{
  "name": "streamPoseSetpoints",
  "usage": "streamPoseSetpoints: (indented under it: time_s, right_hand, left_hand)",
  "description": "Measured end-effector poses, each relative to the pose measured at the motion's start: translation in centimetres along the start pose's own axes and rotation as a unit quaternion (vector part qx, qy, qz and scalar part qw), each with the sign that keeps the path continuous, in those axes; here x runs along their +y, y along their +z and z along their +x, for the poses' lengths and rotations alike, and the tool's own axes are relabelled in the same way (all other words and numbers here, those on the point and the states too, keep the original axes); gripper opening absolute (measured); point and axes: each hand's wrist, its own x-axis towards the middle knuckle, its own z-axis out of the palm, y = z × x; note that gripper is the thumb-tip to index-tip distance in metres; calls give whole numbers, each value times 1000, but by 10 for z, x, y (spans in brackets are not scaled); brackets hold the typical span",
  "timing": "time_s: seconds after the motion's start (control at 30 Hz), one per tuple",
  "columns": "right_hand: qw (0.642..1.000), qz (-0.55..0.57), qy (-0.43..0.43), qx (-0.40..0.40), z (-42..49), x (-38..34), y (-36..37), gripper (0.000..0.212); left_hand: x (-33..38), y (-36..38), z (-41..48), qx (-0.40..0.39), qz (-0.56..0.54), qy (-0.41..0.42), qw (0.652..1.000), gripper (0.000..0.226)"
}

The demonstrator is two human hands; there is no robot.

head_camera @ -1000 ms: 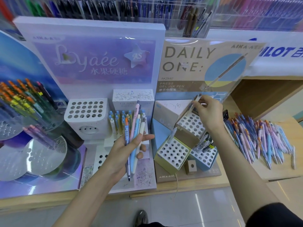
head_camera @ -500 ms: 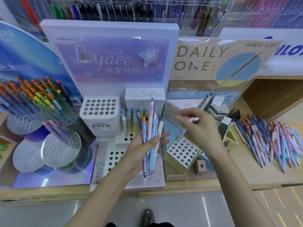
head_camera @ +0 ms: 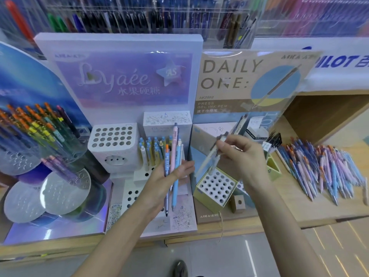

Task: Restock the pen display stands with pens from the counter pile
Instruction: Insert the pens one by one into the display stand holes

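Observation:
My left hand (head_camera: 165, 182) holds a bunch of three pens (head_camera: 173, 166), pink, blue and orange-capped, upright in front of the purple Lyaée stand (head_camera: 123, 76). My right hand (head_camera: 239, 154) pinches a pale pen (head_camera: 211, 156), slanted over the yellow holed block (head_camera: 217, 188) of the Daily One stand (head_camera: 239, 80). Several blue pens (head_camera: 151, 148) stand in the Lyaée stand's middle tier beside a white holed block (head_camera: 113, 136). The counter pile of pens (head_camera: 327, 168) lies at the right.
A round clear stand with orange-capped pens (head_camera: 34, 128) is at the left, with round acrylic discs (head_camera: 63, 188) below it. A small green holder (head_camera: 273, 168) sits behind my right hand. Racks of pens (head_camera: 159, 15) hang along the back wall.
My right hand came back from the upper Daily One block, carrying a pale pen leftward and down to above the yellow block. My left hand keeps its bunch of pens.

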Motion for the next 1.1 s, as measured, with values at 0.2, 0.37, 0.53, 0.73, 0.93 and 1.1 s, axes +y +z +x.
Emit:
streamPoseSetpoints:
  time_s: [0.2,0.37,0.53,0.73,0.93,1.1]
  right_hand:
    - [969,-143,-124,162,38,-15,-45,8]
    - [957,-205,-110,172,56,3,-44,16]
    - [957,-206,-116,170,64,11,-46,16]
    - [947,-245,-152,143,70,10,-43,18]
    - [945,-261,-128,153,69,27,-31,16]
    - [951,-238,-110,161,68,34,-28,17]
  left_hand:
    - [1,1,2,4,42,-2,999,29]
    - [1,5,1,1,17,-25,1000,21]
    - [2,6,-5,-4,-10,-32,999,30]
    - [3,4,-9,-15,-50,-35,998,38]
    - [3,2,-13,-16,-55,-26,998,37]
    - [4,1,-15,-14,-52,-13,998,39]
